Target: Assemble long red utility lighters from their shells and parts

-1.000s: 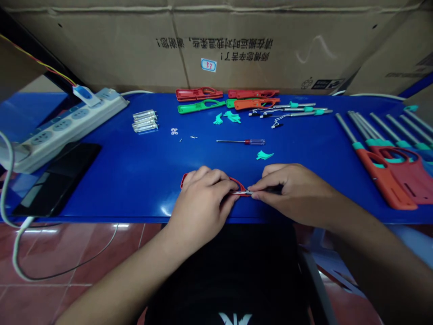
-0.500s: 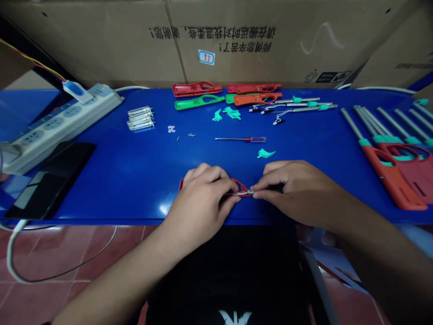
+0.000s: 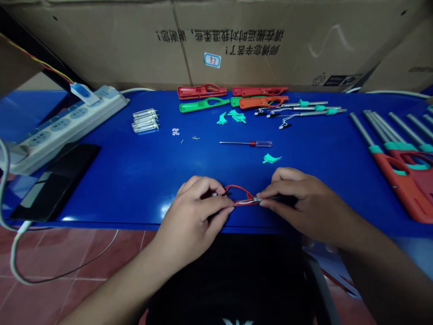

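A red lighter shell (image 3: 238, 186) with a loop handle lies near the front edge of the blue table, a white wire running along it. My left hand (image 3: 198, 212) covers its left part, thumb and fingers closed on it. At its right end my right hand (image 3: 297, 198) pinches the grey metal end of a rod, most of which is hidden under the palm. Behind the hands are a teal trigger piece (image 3: 271, 158) and a screwdriver (image 3: 250, 143) with a clear purple handle.
Red, green and orange shells (image 3: 203, 104) line the back beside wired rods (image 3: 314, 108). Clear tanks (image 3: 145, 121) and small screws (image 3: 196, 138) are left of centre. Assembled lighters (image 3: 399, 180) lie right; a phone (image 3: 57, 180) and power strip (image 3: 57, 131) left.
The left fingers have shifted and uncovered more of the red handle loop and a small black-and-white part. The right hand keeps its pinch. The whole view has shifted slightly.
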`<state>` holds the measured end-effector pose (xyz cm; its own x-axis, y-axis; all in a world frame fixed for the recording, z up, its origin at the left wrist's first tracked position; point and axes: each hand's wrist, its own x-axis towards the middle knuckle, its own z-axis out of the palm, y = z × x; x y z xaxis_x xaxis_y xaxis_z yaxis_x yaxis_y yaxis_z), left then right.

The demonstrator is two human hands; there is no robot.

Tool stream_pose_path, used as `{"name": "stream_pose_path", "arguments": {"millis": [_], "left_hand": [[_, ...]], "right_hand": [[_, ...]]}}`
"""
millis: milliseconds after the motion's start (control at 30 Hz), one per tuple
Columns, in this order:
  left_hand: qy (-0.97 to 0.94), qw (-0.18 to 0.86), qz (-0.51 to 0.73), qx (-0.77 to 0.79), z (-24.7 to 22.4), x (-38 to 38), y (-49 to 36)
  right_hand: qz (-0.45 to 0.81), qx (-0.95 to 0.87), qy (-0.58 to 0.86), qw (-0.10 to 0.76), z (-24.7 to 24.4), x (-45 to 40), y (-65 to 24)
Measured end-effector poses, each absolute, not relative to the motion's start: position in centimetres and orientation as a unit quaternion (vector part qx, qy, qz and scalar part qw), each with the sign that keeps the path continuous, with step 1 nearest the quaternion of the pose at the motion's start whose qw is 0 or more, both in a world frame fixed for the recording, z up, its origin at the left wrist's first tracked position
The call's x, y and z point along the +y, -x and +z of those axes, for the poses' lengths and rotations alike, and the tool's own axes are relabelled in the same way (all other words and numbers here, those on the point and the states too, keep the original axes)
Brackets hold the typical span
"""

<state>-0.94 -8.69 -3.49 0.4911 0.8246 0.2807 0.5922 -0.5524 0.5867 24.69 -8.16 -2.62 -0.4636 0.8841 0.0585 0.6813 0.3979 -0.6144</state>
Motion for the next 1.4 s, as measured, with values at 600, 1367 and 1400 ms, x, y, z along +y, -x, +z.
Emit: {"name": "stream_pose_path", "arguments": {"millis": [600,1367,1400], "left_hand": [[-0.822,0.258,0.276,0.427,-3.2,-8.9,1.2],[-0.848,0.201,0.288,0.398,-4.0,-8.8,1.2],[-0.846,0.207,0.286,0.400,-3.9,-8.8,1.2]], "right_hand": [[0.234,-0.859,0.425,0.162,-2.7,-7.5,-24.1],[0.165,-0.855,0.463,0.168,-2.2,-9.3,-22.3],[0.165,-0.854,0.462,0.172,-2.2,-9.3,-22.4]]}}
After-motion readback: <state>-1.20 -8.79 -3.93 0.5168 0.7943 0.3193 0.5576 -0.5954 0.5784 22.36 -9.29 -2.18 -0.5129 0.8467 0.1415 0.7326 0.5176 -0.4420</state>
